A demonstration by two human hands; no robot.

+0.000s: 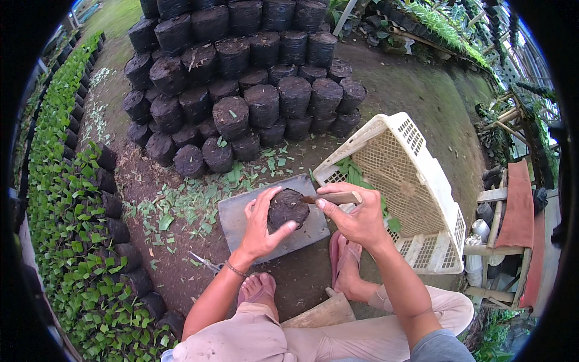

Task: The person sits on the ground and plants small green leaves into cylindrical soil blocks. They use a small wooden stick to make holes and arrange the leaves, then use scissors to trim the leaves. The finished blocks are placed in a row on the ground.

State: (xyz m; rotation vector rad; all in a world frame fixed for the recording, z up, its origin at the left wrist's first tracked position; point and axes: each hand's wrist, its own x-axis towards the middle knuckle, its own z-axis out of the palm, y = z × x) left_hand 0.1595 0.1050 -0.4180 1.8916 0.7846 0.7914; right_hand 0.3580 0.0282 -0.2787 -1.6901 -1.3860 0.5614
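Observation:
My left hand [267, 224] is wrapped around the side of a soil-filled black nursery bag [287, 209], thumb near its rim, above a grey board [307, 246] on the ground. In my right hand [357, 212] is a wooden-handled tool [341, 197]. Its dark, narrow end points left and meets the right edge of the soil; whether it is sunk in cannot be told. Right of the board, a white plastic crate [425, 181] lies on its side with green leaves [350, 172] inside. Scissors [206, 263] rest on the ground left of the board.
Stacked soil-filled black bags [230, 117] stand beyond the board. Cut leaf pieces [194, 208] litter the ground before them. Rows of bags with leafy cuttings [86, 253] run along the left. A wooden stool [321, 312] is beneath me; a bamboo rack [493, 251] stands at the right.

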